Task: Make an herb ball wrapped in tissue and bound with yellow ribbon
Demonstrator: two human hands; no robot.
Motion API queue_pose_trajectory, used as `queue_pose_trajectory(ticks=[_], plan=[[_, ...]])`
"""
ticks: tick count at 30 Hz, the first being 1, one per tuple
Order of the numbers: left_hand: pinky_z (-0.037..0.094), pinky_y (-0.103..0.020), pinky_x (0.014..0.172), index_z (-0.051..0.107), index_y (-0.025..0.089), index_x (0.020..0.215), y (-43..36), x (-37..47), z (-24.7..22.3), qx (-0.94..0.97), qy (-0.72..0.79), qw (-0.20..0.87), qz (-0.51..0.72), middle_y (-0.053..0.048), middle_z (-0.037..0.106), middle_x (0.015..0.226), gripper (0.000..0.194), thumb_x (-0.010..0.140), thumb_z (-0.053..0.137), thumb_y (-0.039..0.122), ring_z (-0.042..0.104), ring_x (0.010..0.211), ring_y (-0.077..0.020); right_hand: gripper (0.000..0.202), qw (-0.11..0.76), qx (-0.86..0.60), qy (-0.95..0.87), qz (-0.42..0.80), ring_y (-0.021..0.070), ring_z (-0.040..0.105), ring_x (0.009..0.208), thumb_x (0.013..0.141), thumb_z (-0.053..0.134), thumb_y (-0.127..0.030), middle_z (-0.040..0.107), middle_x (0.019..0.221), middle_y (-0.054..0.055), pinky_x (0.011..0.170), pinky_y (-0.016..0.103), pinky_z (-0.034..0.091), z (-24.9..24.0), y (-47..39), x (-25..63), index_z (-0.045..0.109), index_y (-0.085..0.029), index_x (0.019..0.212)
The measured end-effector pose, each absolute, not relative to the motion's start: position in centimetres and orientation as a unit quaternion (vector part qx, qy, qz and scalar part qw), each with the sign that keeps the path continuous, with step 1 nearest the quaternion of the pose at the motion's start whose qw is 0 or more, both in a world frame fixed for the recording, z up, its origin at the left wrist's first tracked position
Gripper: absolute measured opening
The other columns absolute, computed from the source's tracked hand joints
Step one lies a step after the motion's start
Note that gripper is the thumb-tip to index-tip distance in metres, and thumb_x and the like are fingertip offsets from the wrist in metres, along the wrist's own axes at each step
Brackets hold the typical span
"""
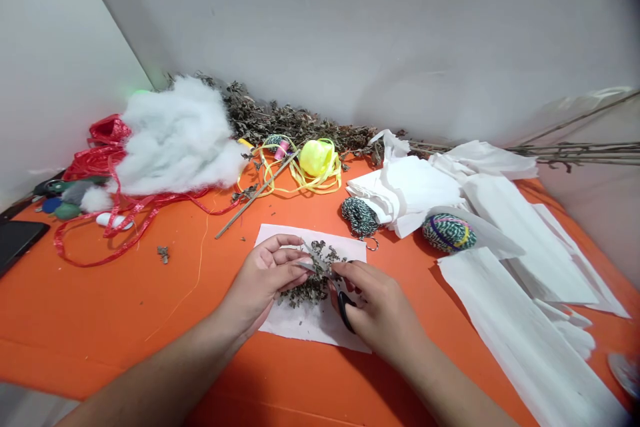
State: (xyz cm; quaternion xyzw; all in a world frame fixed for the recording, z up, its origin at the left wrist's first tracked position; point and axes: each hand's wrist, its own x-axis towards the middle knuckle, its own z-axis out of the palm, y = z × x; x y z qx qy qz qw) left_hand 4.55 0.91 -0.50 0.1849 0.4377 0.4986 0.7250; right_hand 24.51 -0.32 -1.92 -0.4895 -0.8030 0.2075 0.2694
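Our right hand (381, 300) is closed on the black-handled scissors (343, 303), whose blades stand parted in a narrow V toward our other fingers. On our left hand (265, 273) the thumb and index finger bend almost together beside the blade tips; we cannot tell what, if anything, they pinch. Beneath both hands, crumbled dried leaves (305, 292) lie heaped on a white paper sheet (287, 323); its near edge shows between our wrists, its far edge just beyond our fingertips.

Room to move runs leftward over the orange tabletop (125, 300), as far as the looped red ribbon (145, 213); a small leaf scrap (163, 253) lies on that stretch. Rightward, loose white paper strips (530, 333) crowd the side near our forearm. Past the sheet's far edge sit a twine bundle (359, 217), a thin stick (260, 197) and coiled yellow ribbon (316, 159). Farther back, white fiber stuffing (175, 140) and dried branches (300, 125) line the wall (360, 27).
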Motion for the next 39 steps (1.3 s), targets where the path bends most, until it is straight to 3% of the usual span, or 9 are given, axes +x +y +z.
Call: queue_pose_trajectory(ticks=[3,14,24,34,39], plan=[[0.059,-0.014,0.06,0.065,0.017,0.096,0.85,4.35,-0.56,0.186,0.44,0.724,0.498,0.002,0.072,0.077,0.045,0.058,0.086,0.004,0.07,0.066,-0.0084,0.031,0.265,-0.489,-0.799,0.229,0.0157,0.055,0.061,0.08,0.051,-0.006,0.064,0.072,0.002,0.055,0.025,0.042,-1.91,-0.23,24.64,0.068,-0.019,0.102],[0.059,-0.013,0.064,0.06,0.018,0.097,0.99,4.37,-0.43,0.187,0.428,0.734,0.494,-0.001,0.076,0.08,0.043,0.064,0.087,0.011,0.073,0.07,-0.0101,0.025,0.252,-0.506,-0.775,0.283,0.0161,0.064,0.067,0.086,0.054,-0.011,0.072,0.08,0.003,0.06,0.024,0.046,-1.85,-0.1,24.82,0.071,-0.021,0.1],[0.058,-0.012,0.062,0.061,0.019,0.1,1.09,4.23,-0.08,0.182,0.43,0.716,0.519,0.0,0.076,0.083,0.042,0.066,0.086,0.014,0.071,0.068,-0.0081,0.019,0.284,-0.493,-0.798,0.2,0.0184,0.06,0.069,0.086,0.062,-0.022,0.065,0.077,0.005,0.059,0.026,0.046,-1.59,-0.32,24.3,0.068,-0.02,0.104],[0.059,-0.013,0.062,0.061,0.02,0.099,0.84,4.45,-0.32,0.182,0.437,0.727,0.497,0.003,0.071,0.078,0.048,0.06,0.087,0.009,0.069,0.066,-0.0078,0.025,0.259,-0.489,-0.809,0.201,0.0177,0.059,0.065,0.084,0.055,-0.011,0.064,0.074,0.004,0.055,0.025,0.043,-1.6,-0.37,24.58,0.068,-0.021,0.103],[0.059,-0.015,0.063,0.06,0.02,0.102,0.7,4.32,-0.21,0.192,0.427,0.735,0.491,0.002,0.073,0.08,0.047,0.064,0.086,0.012,0.072,0.068,-0.0096,0.027,0.277,-0.489,-0.796,0.224,0.0165,0.063,0.064,0.083,0.053,-0.008,0.071,0.078,0.004,0.057,0.024,0.047,-1.59,-0.2,24.92,0.07,-0.021,0.1]])
